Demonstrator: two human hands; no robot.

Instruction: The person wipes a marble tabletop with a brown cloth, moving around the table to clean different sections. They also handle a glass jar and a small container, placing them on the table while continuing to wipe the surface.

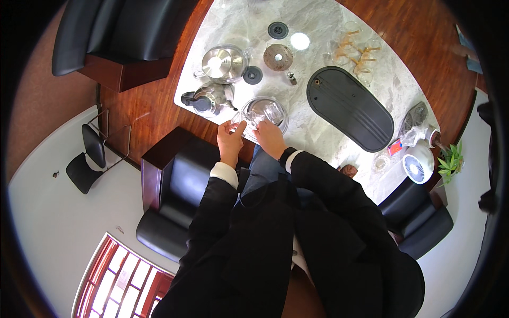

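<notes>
Both hands meet over the near edge of a marble-topped table [296, 91]. My left hand [231, 141] is closed around a small clear glass piece [239, 117]. Beside it, my right hand [269, 139] pinches another part of clear glassware [251, 115]; whether the two parts are joined I cannot tell. Under and just beyond the fingers lies a round clear dish [284, 119] with a clear glass cup [273, 113] in it. A steel kettle with a black handle [210, 99] stands to the left, its spout towards the dish.
Behind the kettle stands a steel-lidded pot [224, 63]. Black round discs [278, 30] and a brown round lid [278, 57] lie further back. Right are a black oval tray [350, 109], glassware with amber handles [364, 57], a white fan [417, 163] and a potted plant [450, 162].
</notes>
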